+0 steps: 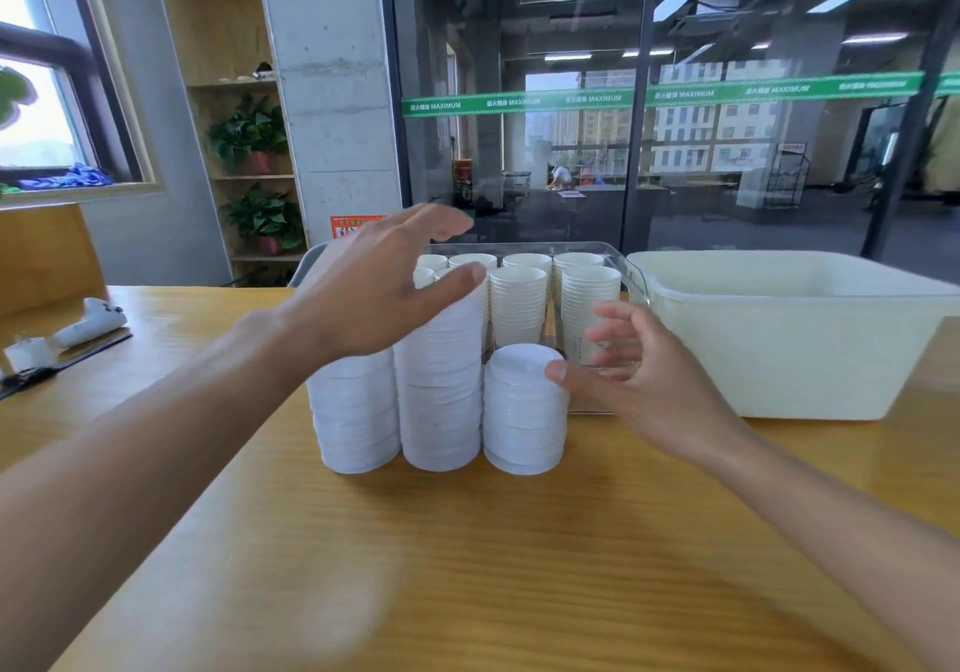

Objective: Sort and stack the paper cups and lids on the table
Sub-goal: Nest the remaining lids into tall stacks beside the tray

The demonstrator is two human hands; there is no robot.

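Both hands (384, 282) (639, 380) hover with fingers (613, 313) spread, gripping nothing. Lid stacks (441, 401) stand between them on the worktop (467, 567); cup stacks (519, 302) lie beyond.

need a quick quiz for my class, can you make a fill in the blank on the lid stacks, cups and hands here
1. In front of the cups stand ____ stacks of white lids.
2. The shortest lid stack is nearest the ____ hand.
3. The cups sit nested in a clear ____.
4. The left hand holds ____.

Missing words: three; right; tray; nothing
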